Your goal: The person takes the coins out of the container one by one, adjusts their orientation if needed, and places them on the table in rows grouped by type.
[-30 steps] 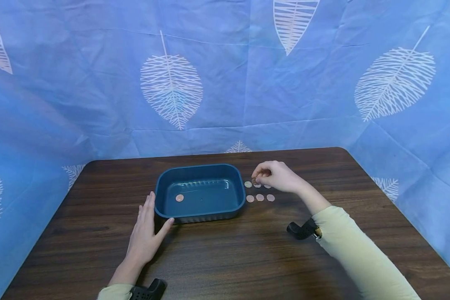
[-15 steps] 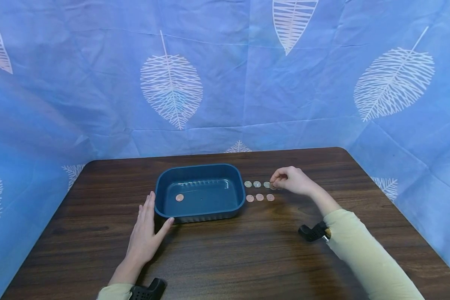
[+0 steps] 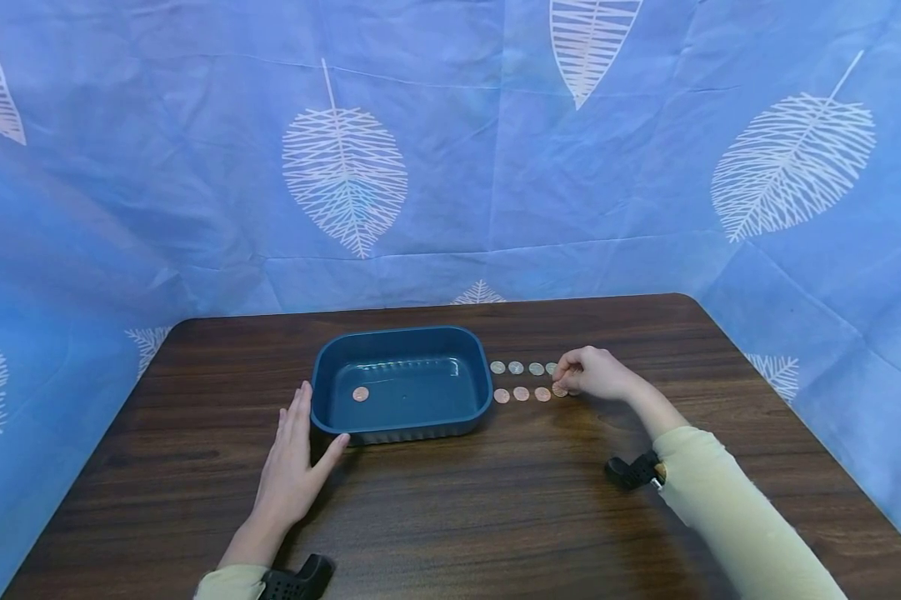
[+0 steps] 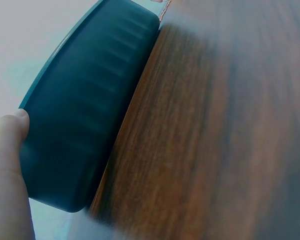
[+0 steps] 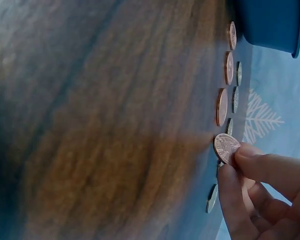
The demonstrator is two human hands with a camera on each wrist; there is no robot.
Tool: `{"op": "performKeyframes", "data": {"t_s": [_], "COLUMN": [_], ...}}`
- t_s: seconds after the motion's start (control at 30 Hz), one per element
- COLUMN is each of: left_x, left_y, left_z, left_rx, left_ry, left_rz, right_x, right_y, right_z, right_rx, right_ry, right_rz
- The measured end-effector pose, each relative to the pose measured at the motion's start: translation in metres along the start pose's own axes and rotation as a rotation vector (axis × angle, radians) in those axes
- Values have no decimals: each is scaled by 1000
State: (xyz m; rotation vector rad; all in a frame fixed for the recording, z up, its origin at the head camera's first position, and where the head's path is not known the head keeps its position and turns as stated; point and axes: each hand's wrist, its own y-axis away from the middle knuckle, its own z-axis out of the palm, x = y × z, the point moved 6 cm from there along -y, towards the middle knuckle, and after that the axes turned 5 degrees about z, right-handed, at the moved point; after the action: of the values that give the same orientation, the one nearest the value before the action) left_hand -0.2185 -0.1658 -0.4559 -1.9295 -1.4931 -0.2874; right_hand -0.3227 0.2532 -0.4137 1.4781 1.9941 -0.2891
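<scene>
My right hand pinches a copper coin between thumb and fingertips, at the right end of the front row of coins. In the right wrist view the held coin is tilted, its edge close to the tabletop. Three copper coins lie in that front row. Behind them runs a row of silvery coins, its right end partly hidden by the fingers. My left hand rests against the left end of a blue plastic bin, fingers straight, thumb at the front rim. One copper coin lies inside the bin.
The dark wooden table carries everything. Blue cloth with white leaf prints hangs behind it and at both sides. Another silvery coin lies below the held one in the right wrist view.
The right hand has moved rightward past the silvery row, then toward the front row's right end, with the copper coin in its fingers. Left hand and bin stay put.
</scene>
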Motion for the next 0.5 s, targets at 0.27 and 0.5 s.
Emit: {"op": "performKeyframes", "data": {"t_s": [0.27,0.5], "left_x": [1,1], "left_y": [0,0], "left_z": [0,0], "left_rx": [-2,9], "left_ry": [-8,-18], "left_rz": [-5,4], "right_x": [6,8], "right_y": [-5,-4], "right_z": [4,6], "right_rx": [47,86], "right_ry": [47,71], "right_rz": [-14,-18]}}
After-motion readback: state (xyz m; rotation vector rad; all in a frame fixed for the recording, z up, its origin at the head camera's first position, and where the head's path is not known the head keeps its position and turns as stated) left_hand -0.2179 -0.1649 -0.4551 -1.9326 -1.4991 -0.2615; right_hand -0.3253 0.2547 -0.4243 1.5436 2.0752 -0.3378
